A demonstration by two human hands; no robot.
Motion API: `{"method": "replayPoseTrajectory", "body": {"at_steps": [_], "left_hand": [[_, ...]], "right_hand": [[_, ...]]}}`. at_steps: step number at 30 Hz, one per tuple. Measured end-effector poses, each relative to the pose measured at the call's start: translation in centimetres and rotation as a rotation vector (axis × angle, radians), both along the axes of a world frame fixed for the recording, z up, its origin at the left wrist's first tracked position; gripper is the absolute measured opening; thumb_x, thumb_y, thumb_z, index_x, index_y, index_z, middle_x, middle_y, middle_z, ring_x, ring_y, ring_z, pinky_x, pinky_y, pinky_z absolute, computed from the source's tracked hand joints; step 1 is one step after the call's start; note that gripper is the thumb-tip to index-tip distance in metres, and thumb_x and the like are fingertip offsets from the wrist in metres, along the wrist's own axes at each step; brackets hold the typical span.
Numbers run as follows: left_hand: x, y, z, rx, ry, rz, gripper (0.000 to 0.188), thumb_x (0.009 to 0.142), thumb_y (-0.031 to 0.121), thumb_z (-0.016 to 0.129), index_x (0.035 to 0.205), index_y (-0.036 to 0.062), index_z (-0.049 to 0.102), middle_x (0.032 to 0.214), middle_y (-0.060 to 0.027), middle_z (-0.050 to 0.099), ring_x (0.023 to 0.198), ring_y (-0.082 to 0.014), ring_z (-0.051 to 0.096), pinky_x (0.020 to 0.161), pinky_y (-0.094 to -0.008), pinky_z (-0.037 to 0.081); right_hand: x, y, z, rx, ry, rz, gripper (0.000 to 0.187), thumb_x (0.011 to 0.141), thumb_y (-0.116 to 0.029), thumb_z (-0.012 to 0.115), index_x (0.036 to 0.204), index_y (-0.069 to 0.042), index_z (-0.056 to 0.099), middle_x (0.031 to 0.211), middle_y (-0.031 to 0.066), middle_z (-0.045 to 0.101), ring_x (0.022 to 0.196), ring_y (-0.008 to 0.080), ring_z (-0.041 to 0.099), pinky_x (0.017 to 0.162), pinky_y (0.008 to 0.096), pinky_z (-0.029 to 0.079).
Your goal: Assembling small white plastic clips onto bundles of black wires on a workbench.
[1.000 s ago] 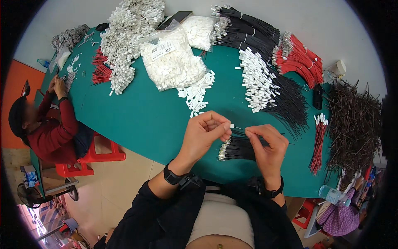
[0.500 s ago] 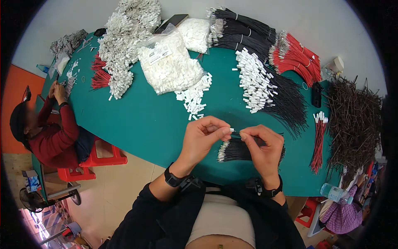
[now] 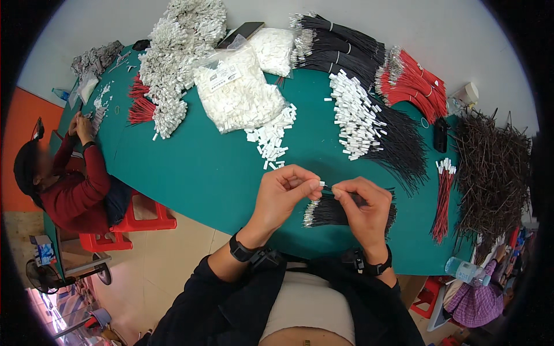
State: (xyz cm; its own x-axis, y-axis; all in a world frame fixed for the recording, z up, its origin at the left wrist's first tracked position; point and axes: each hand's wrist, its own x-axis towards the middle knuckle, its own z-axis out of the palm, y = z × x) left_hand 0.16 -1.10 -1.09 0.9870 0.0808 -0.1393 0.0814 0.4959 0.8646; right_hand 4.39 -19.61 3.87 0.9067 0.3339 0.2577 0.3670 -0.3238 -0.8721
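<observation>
So, far left there's a co-worker in a dark red top by the green table. Then a clear bag of white caps, with loose caps spread just below it. Left hand has one cap pinched between thumb and fingers, up over the table, long axis roughly sideways. Just right of it is a thin black wire, tip aimed left at the cap; can't tell if it's inside. Below, a black bundle lies sideways, metal ends left. Right hand pinches the wire near its tip. Further right, red wires point their white ends away from the wearer.
</observation>
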Motion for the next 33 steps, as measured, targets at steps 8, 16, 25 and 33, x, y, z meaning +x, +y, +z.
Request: {"method": "replayPoseTrajectory", "body": {"at_steps": [8,16,25,33], "left_hand": [[-0.21,0.31,-0.33,-0.010,0.029,-0.033,0.008,0.096,0.002,0.071,0.101,-0.0038,0.071,0.091,-0.0130,0.075,0.079,-0.0168,0.073,0.073,-0.0289,0.061],[-0.23,0.33,0.01,-0.029,0.051,-0.055,0.008,0.097,0.004,0.072,0.099,-0.0034,0.071,0.090,-0.0122,0.075,0.076,-0.0157,0.072,0.069,-0.0283,0.060],[-0.41,-0.08,-0.24,-0.032,0.063,-0.042,0.009,0.097,0.005,0.072,0.101,-0.0031,0.070,0.090,-0.0124,0.075,0.075,-0.0156,0.072,0.068,-0.0278,0.060],[-0.61,-0.24,-0.37,-0.026,0.052,-0.037,0.009,0.098,0.005,0.071,0.101,-0.0036,0.070,0.090,-0.0128,0.075,0.075,-0.0159,0.073,0.069,-0.0279,0.060]], "right_hand": [[0.12,0.04,-0.23,-0.070,-0.168,0.041,0.008,0.083,0.004,0.077,0.089,0.000,0.074,0.076,0.0099,0.069,0.063,0.0212,0.064,0.057,0.0309,0.048],[0.12,0.00,-0.18,-0.062,-0.166,0.066,0.009,0.082,0.005,0.077,0.089,0.000,0.074,0.075,0.0099,0.068,0.062,0.0218,0.063,0.055,0.0316,0.047],[-0.02,-0.14,-0.52,-0.029,-0.073,0.053,0.009,0.083,0.004,0.077,0.089,0.000,0.074,0.075,0.0099,0.069,0.062,0.0199,0.064,0.056,0.0302,0.048],[-0.11,0.20,-0.86,-0.048,-0.086,0.043,0.008,0.083,0.004,0.077,0.090,0.000,0.074,0.075,0.0103,0.069,0.062,0.0203,0.064,0.057,0.0300,0.049]]}}
